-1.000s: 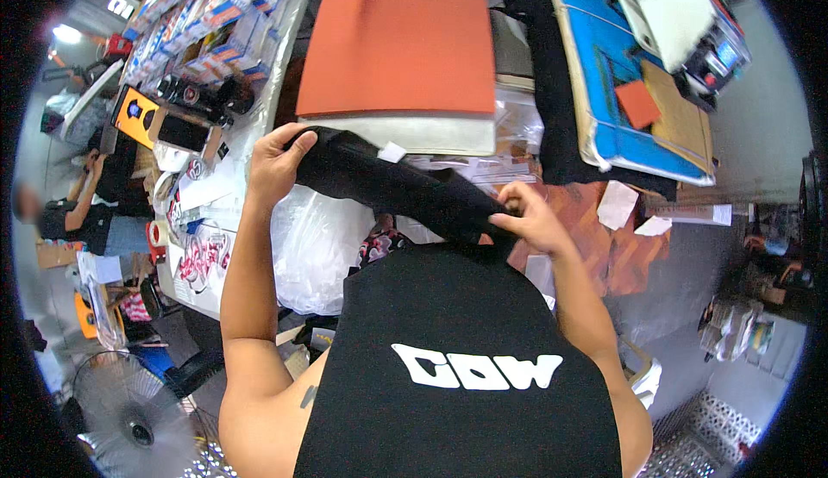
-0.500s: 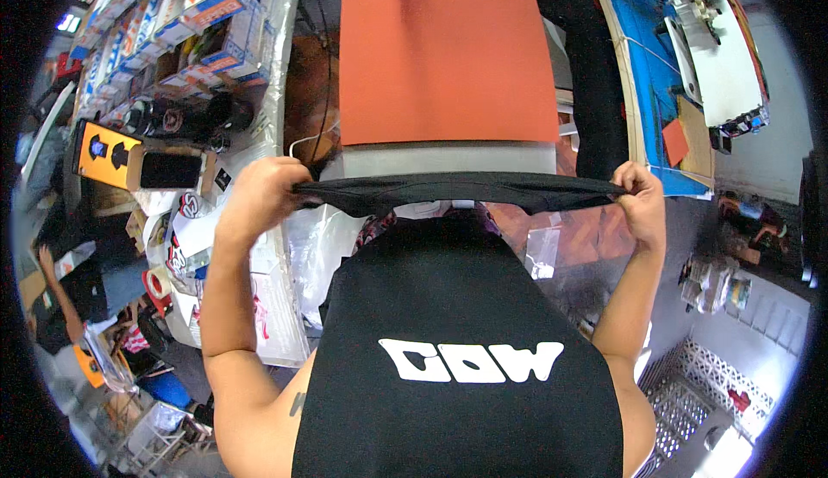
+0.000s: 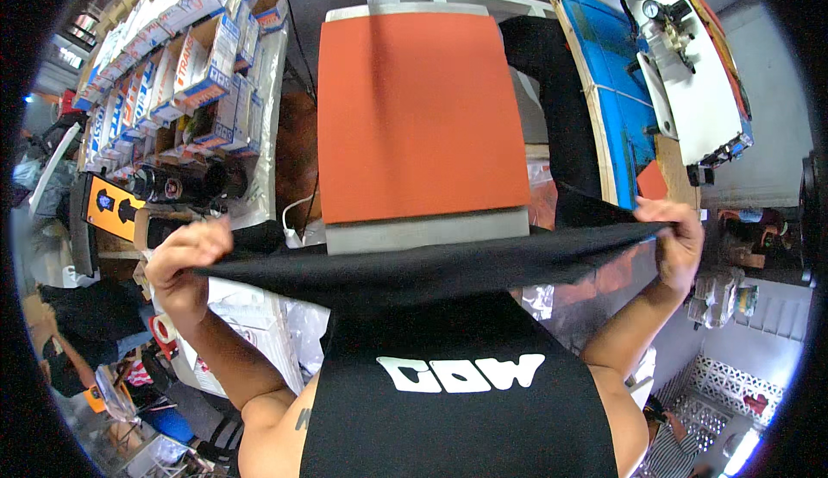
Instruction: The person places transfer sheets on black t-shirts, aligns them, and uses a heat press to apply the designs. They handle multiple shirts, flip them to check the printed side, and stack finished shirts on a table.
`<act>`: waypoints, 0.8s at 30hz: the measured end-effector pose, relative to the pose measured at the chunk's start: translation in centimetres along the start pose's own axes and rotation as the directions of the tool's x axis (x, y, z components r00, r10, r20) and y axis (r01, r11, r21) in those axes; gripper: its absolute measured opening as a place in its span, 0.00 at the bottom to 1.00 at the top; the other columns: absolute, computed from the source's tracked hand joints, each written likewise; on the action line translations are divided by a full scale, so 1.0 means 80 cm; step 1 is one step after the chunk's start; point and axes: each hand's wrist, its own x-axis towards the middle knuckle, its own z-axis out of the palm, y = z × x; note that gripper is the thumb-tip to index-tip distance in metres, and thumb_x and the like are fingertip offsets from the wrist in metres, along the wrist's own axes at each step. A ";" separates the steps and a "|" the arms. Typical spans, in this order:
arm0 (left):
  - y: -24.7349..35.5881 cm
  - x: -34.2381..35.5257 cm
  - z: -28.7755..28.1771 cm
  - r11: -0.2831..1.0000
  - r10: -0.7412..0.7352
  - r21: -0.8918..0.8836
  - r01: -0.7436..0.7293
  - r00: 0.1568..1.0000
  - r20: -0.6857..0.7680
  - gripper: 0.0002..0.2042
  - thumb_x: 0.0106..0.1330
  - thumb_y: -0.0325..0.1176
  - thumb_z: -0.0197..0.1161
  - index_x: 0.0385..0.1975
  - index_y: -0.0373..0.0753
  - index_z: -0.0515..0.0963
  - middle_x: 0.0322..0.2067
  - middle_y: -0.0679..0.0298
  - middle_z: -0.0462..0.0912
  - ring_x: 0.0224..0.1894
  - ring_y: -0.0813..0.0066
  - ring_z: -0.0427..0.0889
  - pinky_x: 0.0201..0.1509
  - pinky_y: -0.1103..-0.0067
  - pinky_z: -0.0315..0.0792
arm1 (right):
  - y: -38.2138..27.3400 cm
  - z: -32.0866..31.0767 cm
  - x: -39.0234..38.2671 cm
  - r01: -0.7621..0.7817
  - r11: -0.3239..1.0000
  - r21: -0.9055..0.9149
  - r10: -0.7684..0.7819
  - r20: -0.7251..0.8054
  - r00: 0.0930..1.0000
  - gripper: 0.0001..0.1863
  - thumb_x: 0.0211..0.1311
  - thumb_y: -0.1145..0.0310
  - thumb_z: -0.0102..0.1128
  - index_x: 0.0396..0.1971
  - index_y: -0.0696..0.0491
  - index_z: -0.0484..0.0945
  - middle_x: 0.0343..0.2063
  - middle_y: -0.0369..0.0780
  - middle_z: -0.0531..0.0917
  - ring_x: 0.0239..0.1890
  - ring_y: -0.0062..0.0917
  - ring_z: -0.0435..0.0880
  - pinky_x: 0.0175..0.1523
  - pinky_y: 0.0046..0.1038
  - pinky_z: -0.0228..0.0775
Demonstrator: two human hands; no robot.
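Note:
A black cloth garment (image 3: 431,264) is stretched sideways in front of my chest, gathered into a long band. My left hand (image 3: 188,262) is closed on its left end and slightly blurred. At the other end, my right hand (image 3: 679,245) pinches the cloth, and a dark flap rises beside those fingers. Just beyond the garment lies a flat orange-red pad (image 3: 423,124) on a grey metal base (image 3: 427,235). The garment runs close to the near edge of that base without covering the pad. Whether it is a shirt cannot be made out.
Open cardboard boxes (image 3: 203,60) are stacked at the left. A yellow panel with a phone-like dark item (image 3: 116,211) stands below them. Black cloth (image 3: 561,107) hangs right of the pad, by a blue board (image 3: 608,77) and a white machine with a gauge (image 3: 681,47). Another person (image 3: 73,349) is at far left.
Both hands have moved apart and nearer to me, pulling the black garment wider and tauter. The view has tilted up, so the whole orange-red pad now shows.

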 end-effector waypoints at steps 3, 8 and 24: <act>0.001 0.042 -0.014 0.910 0.210 0.397 -0.119 0.959 -0.193 0.05 0.70 0.22 0.65 0.43 0.34 0.83 0.40 0.55 0.86 0.45 0.65 0.84 0.58 0.69 0.76 | -0.007 -0.010 0.053 0.113 0.924 -0.366 -0.199 -0.205 0.958 0.10 0.72 0.67 0.66 0.39 0.59 0.81 0.35 0.40 0.82 0.40 0.26 0.82 0.52 0.31 0.74; -0.122 0.221 0.002 0.604 0.044 0.779 0.167 0.969 -0.242 0.11 0.70 0.31 0.69 0.46 0.31 0.86 0.40 0.54 0.91 0.42 0.66 0.89 0.50 0.75 0.77 | 0.087 0.062 0.267 -0.022 0.700 -0.714 -0.140 -0.168 0.976 0.15 0.68 0.59 0.71 0.43 0.56 0.88 0.34 0.42 0.90 0.36 0.23 0.86 0.45 0.26 0.75; -0.362 -0.024 0.105 0.186 -0.881 -0.786 0.589 0.454 0.132 0.39 0.78 0.65 0.49 0.71 0.31 0.68 0.68 0.47 0.75 0.72 0.52 0.72 0.76 0.58 0.65 | 0.342 0.165 0.094 -0.582 0.359 0.730 0.793 0.090 0.602 0.37 0.77 0.42 0.54 0.71 0.57 0.68 0.62 0.46 0.81 0.64 0.44 0.78 0.71 0.50 0.68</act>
